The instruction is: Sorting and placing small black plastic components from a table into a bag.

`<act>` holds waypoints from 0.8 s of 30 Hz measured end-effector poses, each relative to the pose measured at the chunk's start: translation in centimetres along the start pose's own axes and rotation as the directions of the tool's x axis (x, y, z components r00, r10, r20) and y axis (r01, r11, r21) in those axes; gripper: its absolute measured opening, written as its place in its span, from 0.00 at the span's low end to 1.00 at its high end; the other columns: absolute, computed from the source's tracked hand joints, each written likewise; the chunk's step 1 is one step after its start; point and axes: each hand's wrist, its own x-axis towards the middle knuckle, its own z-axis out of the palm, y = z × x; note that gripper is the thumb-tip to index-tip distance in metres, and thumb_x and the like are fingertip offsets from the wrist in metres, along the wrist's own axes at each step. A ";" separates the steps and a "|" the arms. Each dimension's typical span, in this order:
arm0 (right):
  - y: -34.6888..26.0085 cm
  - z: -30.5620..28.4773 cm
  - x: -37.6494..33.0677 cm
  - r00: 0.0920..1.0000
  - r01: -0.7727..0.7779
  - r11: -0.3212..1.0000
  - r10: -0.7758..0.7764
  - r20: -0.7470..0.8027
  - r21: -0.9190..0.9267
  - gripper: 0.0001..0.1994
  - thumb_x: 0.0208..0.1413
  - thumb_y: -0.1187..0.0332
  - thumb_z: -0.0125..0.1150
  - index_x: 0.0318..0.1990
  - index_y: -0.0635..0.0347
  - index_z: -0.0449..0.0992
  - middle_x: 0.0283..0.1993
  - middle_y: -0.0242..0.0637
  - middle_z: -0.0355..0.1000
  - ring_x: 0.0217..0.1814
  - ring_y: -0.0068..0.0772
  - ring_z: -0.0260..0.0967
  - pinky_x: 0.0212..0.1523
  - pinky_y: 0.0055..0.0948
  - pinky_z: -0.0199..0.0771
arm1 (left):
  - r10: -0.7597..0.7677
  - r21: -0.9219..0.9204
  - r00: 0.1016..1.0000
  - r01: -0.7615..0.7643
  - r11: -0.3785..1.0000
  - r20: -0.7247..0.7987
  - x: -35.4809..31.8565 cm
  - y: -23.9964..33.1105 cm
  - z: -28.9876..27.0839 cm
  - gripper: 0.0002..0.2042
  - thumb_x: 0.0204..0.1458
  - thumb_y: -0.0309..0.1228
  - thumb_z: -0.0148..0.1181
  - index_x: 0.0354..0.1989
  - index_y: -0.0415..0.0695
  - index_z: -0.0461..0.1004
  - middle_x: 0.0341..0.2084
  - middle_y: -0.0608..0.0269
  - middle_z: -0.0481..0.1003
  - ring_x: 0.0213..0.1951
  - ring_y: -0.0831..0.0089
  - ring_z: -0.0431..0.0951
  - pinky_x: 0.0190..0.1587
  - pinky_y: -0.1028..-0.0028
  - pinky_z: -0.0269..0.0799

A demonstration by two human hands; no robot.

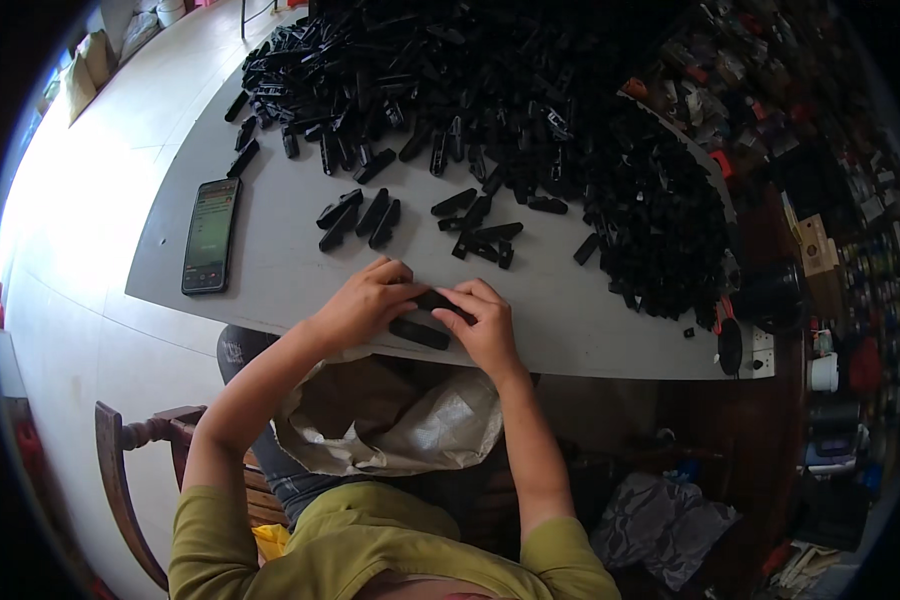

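Near the table's front edge, my left hand (375,300) and my right hand (483,325) are both closed on one small, elongated black plastic piece (432,301), one at each end. The fingers hide parts of it. Just below it, at the table edge, lies another long black plastic piece (419,334). Beyond my left hand, a few dark bar-shaped pieces (372,212) rest side by side. Further right, a loose cluster of similar black pieces (480,236) lies at mixed angles.
A large heap of black parts (420,80) covers the table's far side, with a pile of smaller black bits (660,220) at right. A phone with a lit screen (210,237) lies on the left of the grey table (270,290). An open whitish sack (440,425) sits at my lap.
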 end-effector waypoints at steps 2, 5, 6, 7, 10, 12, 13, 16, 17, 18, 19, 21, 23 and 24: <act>-0.2 0.1 0.1 0.999 -0.004 0.999 0.002 -0.034 -0.052 0.14 0.45 0.69 0.70 0.41 0.59 0.80 0.35 0.35 0.70 0.32 0.36 0.70 0.34 0.29 0.71 | 0.014 -0.008 1.000 -0.014 1.000 -0.006 0.1 -0.3 0.0 0.17 0.46 0.24 0.62 0.47 0.42 0.76 0.39 0.56 0.71 0.43 0.58 0.71 0.47 0.64 0.69; -0.4 -0.9 0.2 1.000 0.027 0.986 -0.027 0.003 -0.166 0.14 0.43 0.72 0.70 0.40 0.61 0.80 0.34 0.35 0.70 0.32 0.35 0.69 0.34 0.30 0.71 | -0.011 -0.063 1.000 0.010 0.998 -0.021 0.0 -0.5 0.0 0.16 0.45 0.23 0.63 0.45 0.41 0.77 0.38 0.55 0.72 0.42 0.57 0.72 0.46 0.64 0.70; -0.2 -1.4 0.2 0.999 0.037 0.980 -0.031 0.038 -0.194 0.14 0.42 0.72 0.71 0.40 0.61 0.81 0.34 0.35 0.70 0.34 0.36 0.68 0.35 0.31 0.71 | -0.049 -0.111 0.998 0.045 0.993 -0.028 -0.1 -0.6 -0.1 0.15 0.44 0.23 0.64 0.43 0.40 0.77 0.37 0.55 0.73 0.41 0.56 0.73 0.46 0.64 0.70; -0.1 -1.6 0.2 0.997 0.048 0.974 -0.032 0.072 -0.222 0.15 0.41 0.72 0.71 0.40 0.61 0.81 0.34 0.35 0.70 0.35 0.37 0.68 0.36 0.32 0.71 | -0.049 -0.113 0.998 0.046 0.992 -0.028 -0.1 -0.7 -0.1 0.15 0.44 0.23 0.64 0.43 0.40 0.77 0.37 0.55 0.73 0.41 0.56 0.73 0.46 0.64 0.70; 0.2 -1.3 0.7 0.996 0.070 0.980 -0.057 0.073 -0.189 0.15 0.41 0.72 0.71 0.40 0.60 0.81 0.33 0.34 0.70 0.39 0.37 0.67 0.38 0.32 0.70 | -0.029 -0.194 0.999 0.024 0.981 -0.021 0.3 -0.9 -0.2 0.13 0.42 0.22 0.65 0.40 0.39 0.78 0.36 0.55 0.75 0.40 0.56 0.74 0.44 0.64 0.71; 0.2 -0.5 0.7 0.992 0.104 0.978 -0.088 0.094 -0.182 0.15 0.41 0.72 0.71 0.40 0.60 0.81 0.35 0.34 0.70 0.39 0.37 0.67 0.39 0.33 0.71 | -0.011 -0.184 1.000 0.013 0.983 0.010 0.5 -0.7 -0.3 0.12 0.42 0.23 0.66 0.37 0.38 0.79 0.36 0.55 0.76 0.40 0.56 0.74 0.44 0.64 0.71; 0.4 -0.1 1.0 0.986 0.145 0.974 -0.127 0.109 -0.174 0.15 0.41 0.72 0.71 0.41 0.60 0.81 0.37 0.35 0.70 0.40 0.37 0.67 0.39 0.33 0.71 | -0.009 -0.178 1.000 0.010 0.984 0.006 0.5 -0.9 -0.2 0.12 0.42 0.23 0.66 0.37 0.38 0.79 0.36 0.55 0.76 0.40 0.56 0.74 0.44 0.64 0.71; 0.7 -0.6 1.2 0.994 -0.027 0.999 0.030 0.103 -0.031 0.15 0.44 0.72 0.69 0.42 0.60 0.80 0.41 0.36 0.69 0.40 0.38 0.67 0.40 0.33 0.71 | 0.092 -0.173 0.996 -0.094 0.980 -0.017 0.4 -1.3 -0.3 0.12 0.42 0.24 0.66 0.38 0.39 0.78 0.35 0.55 0.75 0.40 0.57 0.74 0.43 0.65 0.71; 0.7 -0.9 1.5 1.000 -0.029 0.996 0.029 0.002 -0.080 0.13 0.48 0.73 0.66 0.43 0.60 0.79 0.44 0.37 0.68 0.41 0.40 0.69 0.41 0.33 0.71 | 0.043 -0.080 0.998 -0.045 0.996 -0.034 0.6 -1.1 -0.8 0.14 0.42 0.25 0.67 0.39 0.40 0.77 0.34 0.56 0.74 0.39 0.57 0.74 0.43 0.65 0.71; 1.1 -1.2 2.2 1.000 -0.027 0.996 0.028 0.001 -0.081 0.13 0.48 0.73 0.66 0.43 0.60 0.79 0.44 0.37 0.68 0.41 0.40 0.69 0.41 0.33 0.71 | -0.005 0.012 0.998 0.006 1.000 -0.056 0.8 -1.1 -1.1 0.15 0.42 0.26 0.67 0.41 0.41 0.76 0.32 0.56 0.74 0.39 0.57 0.74 0.42 0.65 0.71; 1.5 -1.0 2.8 0.993 -0.028 0.970 0.000 -0.115 -0.242 0.12 0.49 0.73 0.65 0.43 0.60 0.78 0.44 0.37 0.69 0.42 0.41 0.70 0.41 0.34 0.72 | -0.013 0.017 0.998 0.014 1.000 -0.055 1.1 -1.2 -1.5 0.15 0.42 0.26 0.67 0.41 0.41 0.76 0.32 0.56 0.74 0.39 0.57 0.74 0.42 0.65 0.71; 2.6 -1.3 3.5 0.974 -0.048 0.871 -0.067 -0.216 -0.489 0.10 0.51 0.73 0.62 0.42 0.60 0.74 0.45 0.36 0.69 0.42 0.45 0.72 0.40 0.36 0.72 | -0.117 0.336 0.911 0.261 0.905 -0.395 3.2 -1.1 -1.8 0.16 0.42 0.33 0.67 0.38 0.40 0.73 0.32 0.57 0.71 0.40 0.58 0.72 0.42 0.65 0.70; 3.0 -0.4 3.5 0.982 -0.066 0.844 -0.040 -0.185 -0.533 0.09 0.51 0.73 0.62 0.41 0.59 0.75 0.45 0.36 0.69 0.42 0.45 0.72 0.40 0.37 0.73 | -0.126 0.450 0.916 0.303 0.840 -0.381 4.4 -1.8 -1.4 0.15 0.42 0.33 0.66 0.38 0.40 0.72 0.34 0.58 0.71 0.40 0.60 0.72 0.43 0.66 0.69; 3.2 0.0 3.2 0.988 -0.087 0.812 -0.004 -0.155 -0.577 0.08 0.51 0.73 0.62 0.40 0.59 0.75 0.45 0.35 0.69 0.41 0.45 0.72 0.40 0.38 0.73 | -0.141 0.554 0.921 0.335 0.762 -0.364 4.8 -2.1 -1.0 0.15 0.42 0.32 0.66 0.37 0.41 0.71 0.35 0.59 0.71 0.41 0.61 0.72 0.43 0.68 0.69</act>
